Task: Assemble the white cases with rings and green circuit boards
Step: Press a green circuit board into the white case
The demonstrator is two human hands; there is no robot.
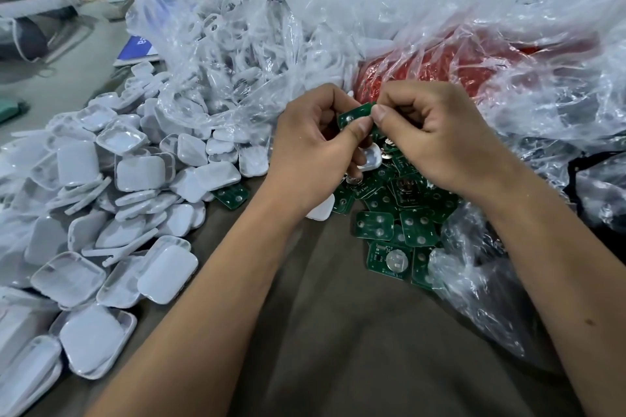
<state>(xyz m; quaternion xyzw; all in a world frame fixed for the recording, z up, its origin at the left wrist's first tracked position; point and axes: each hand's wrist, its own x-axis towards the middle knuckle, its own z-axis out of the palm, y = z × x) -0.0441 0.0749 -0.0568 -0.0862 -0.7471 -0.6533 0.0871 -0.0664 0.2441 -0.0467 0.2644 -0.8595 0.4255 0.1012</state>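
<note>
Hands: two, both bare, raised together above the table (332, 315).
Left hand (315, 149): fingers curled, thumb pressed against one green circuit board (354, 115) held upright; a white case (371, 159) sat tucked under its lower fingers.
Right hand (437, 135): fingers bent in, thumb and forefinger pinched on the top edge of the same board.
White cases, loose pile (111, 200): too many to count, several dozen at least, heaped on the left of the table, some open side up, some closed side up.
Green circuit boards, loose pile (396, 220): well over a dozen, lying directly beneath the hands, one showing a round silver cell.
Clear plastic bags: one bag (210, 44) behind the case pile held more white parts; a second bag (474, 54) at the right covered something red.
</note>
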